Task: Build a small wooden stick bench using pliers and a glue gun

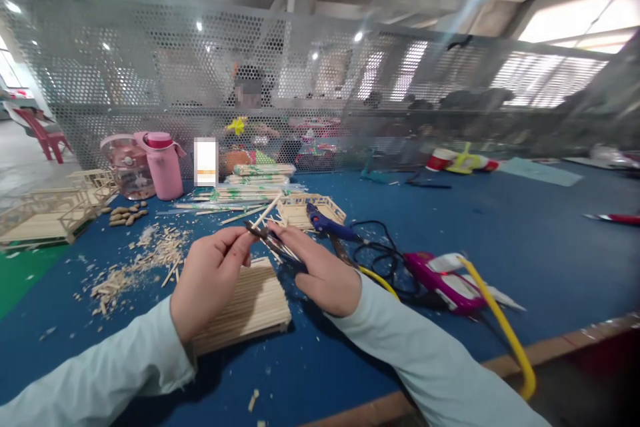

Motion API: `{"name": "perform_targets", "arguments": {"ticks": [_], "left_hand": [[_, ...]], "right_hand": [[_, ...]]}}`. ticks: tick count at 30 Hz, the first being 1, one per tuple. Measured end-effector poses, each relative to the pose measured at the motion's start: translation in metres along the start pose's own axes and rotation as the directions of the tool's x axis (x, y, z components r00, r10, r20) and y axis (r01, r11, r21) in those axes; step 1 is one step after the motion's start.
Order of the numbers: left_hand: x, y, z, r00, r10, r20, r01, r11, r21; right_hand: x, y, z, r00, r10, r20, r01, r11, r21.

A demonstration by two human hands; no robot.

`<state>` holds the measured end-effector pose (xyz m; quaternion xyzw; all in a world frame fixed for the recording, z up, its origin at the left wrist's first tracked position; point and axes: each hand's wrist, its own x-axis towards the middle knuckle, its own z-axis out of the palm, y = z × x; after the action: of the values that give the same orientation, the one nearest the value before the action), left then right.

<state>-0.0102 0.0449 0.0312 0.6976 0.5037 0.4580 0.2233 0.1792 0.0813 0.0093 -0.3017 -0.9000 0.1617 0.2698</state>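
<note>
My left hand (215,273) pinches a thin wooden stick (267,209) that slants up to the right. In my right hand (325,267) is a pair of cutting pliers (285,253), its dark jaws at the stick close to my left fingertips. Under both hands lies a flat panel of wooden sticks (250,307) set side by side. Just beyond, a small railed tray of sticks (310,212) sits on the table, with a blue glue gun (333,223) beside it. My fingers hide part of the stick and of the pliers.
Stick offcuts (145,267) litter the left. Behind them are peanuts (125,213), a pink bottle (165,167), a clear jug (127,167) and bagged sticks (260,177). A stick model (45,217) stands far left. A magenta device (445,280) and yellow tube (500,320) lie right. A perforated screen (320,80) closes the back.
</note>
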Motion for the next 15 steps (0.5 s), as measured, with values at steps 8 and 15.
{"name": "perform_targets", "arguments": {"ticks": [8,15], "left_hand": [[-0.005,-0.006,0.003,0.995,0.007,0.101,-0.01,0.999,0.039],[-0.007,-0.001,0.002,0.995,-0.046,0.09,0.038,0.996,0.082]], "right_hand": [[-0.002,-0.001,0.007,0.995,-0.02,-0.096,0.017,0.999,-0.036],[-0.001,-0.008,0.018,0.964,-0.041,-0.261,-0.019,0.974,-0.225]]}}
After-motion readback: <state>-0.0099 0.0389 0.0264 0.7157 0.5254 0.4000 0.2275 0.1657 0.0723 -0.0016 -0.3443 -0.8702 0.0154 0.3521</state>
